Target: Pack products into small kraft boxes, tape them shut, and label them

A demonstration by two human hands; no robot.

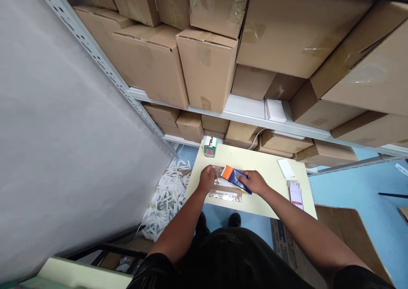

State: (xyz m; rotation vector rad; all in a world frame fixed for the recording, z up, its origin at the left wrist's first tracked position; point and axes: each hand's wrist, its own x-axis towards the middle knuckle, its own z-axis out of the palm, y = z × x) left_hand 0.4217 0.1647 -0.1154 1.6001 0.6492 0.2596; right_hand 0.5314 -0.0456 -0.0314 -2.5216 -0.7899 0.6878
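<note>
My right hand (255, 182) is closed around a flat blue and orange packet (236, 179), tilted over the table. My left hand (207, 178) pinches the upper left edge of a clear plastic bag (219, 182), just left of the packet. The packet's orange end lies over the bag; whether it is inside the bag I cannot tell. A second clear strip with a white label (227, 195) shows below, near the table's front edge. Both rest on or just above the pale yellow table (261, 163).
A small green and white box (211, 147) stands at the table's back left. To the right lie a white card (286, 168) and a phone (296, 195). Cardboard boxes (207, 68) fill the shelves behind. White strips (165, 195) are heaped on the floor at left.
</note>
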